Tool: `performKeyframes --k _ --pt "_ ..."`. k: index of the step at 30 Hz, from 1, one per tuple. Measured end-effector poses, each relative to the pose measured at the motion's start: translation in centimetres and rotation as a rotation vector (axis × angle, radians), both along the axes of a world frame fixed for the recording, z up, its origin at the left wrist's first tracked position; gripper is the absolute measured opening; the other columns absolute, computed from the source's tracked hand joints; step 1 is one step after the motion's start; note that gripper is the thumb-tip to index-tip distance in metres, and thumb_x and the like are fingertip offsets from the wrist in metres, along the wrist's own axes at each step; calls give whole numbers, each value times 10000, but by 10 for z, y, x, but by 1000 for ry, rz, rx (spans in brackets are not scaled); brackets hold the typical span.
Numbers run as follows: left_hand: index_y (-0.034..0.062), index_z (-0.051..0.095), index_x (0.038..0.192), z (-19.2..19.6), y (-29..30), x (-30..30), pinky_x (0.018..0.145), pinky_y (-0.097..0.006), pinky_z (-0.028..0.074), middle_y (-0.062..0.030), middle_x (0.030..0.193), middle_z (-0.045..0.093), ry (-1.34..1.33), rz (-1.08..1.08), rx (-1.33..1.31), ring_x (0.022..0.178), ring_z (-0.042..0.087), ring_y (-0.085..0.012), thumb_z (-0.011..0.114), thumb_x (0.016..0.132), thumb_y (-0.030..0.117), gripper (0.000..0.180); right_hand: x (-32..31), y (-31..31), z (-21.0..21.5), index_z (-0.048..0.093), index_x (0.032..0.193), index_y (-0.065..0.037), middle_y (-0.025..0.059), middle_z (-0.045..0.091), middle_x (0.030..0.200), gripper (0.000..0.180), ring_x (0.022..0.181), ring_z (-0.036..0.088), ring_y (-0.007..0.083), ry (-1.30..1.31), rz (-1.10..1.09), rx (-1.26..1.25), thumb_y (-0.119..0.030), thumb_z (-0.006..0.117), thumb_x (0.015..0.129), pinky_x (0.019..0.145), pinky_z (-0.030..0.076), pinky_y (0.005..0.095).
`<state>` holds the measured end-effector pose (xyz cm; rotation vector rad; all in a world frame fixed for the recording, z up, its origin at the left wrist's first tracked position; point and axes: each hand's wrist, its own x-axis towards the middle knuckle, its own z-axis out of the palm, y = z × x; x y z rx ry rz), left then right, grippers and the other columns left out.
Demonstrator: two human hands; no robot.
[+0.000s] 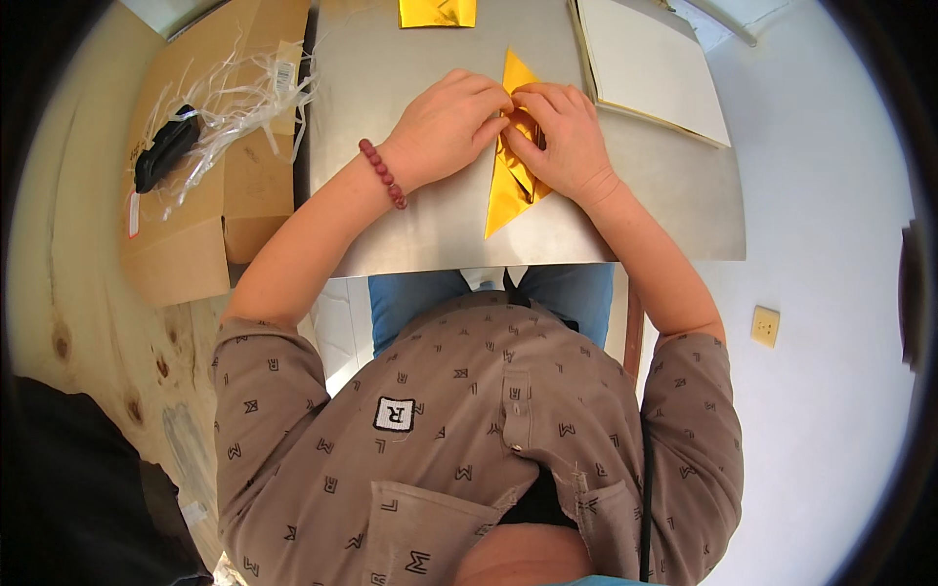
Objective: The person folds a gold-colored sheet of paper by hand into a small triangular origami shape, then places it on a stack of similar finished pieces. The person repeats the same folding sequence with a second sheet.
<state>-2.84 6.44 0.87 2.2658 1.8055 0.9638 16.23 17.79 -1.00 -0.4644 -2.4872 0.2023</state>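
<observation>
On the metal tabletop lies a sheet of shiny gold foil paper (508,195), folded into a long pointed shape with one tip toward me and the other away. My left hand (445,127), below a wrist with a dark red bead bracelet (382,175), pinches the paper's left side with thumb and fingertips. From the right, my right hand (564,137) grips the folded middle, its thumb pressed on the foil and its fingers curled over the edge. Both sets of fingertips nearly meet at the centre and hide part of the folds.
Another gold foil piece (437,12) lies at the table's far edge. A stack of white sheets (650,68) rests at the far right. On the left, a cardboard box (259,186) carries clear plastic strips (230,122) and a black object (166,151). The metal table's (410,239) front edge is close to me.
</observation>
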Motion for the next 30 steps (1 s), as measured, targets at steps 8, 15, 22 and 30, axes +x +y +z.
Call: performKeyframes --k 8,15,22,30 --pt "112 702 1161 -15 12 -8 1026 -430 473 -41 1208 677 169 -29 -26 1210 579 -294 705 969 346 303 7 -2 2 671 1270 -109 93 672 1312 408 1303 580 276 -84 -20 -47 -294 708 908 1207 324 548" --pt "123 655 1213 -13 13 -8 1079 -445 422 -61 1301 659 96 -43 -74 1286 542 -318 768 916 322 375 18 -5 -4 571 1448 -56 150 543 1551 510 1494 445 291 -267 -17 19 -332 549 1020 1265 186 611" --pt "125 639 1306 -15 14 -12 1183 -466 328 -49 1491 603 137 -35 -122 1466 445 -310 753 946 357 443 20 -6 -9 497 1530 -33 160 476 1610 584 1544 376 284 -338 -20 36 -370 499 1053 1277 144 609" --pt "146 604 1463 -13 14 -11 1223 -478 279 -57 1518 576 185 -20 -131 1488 418 -305 733 959 377 568 25 -13 -1 446 1554 16 187 439 1630 736 1565 327 309 -366 -128 11 -502 512 1035 1294 134 561"
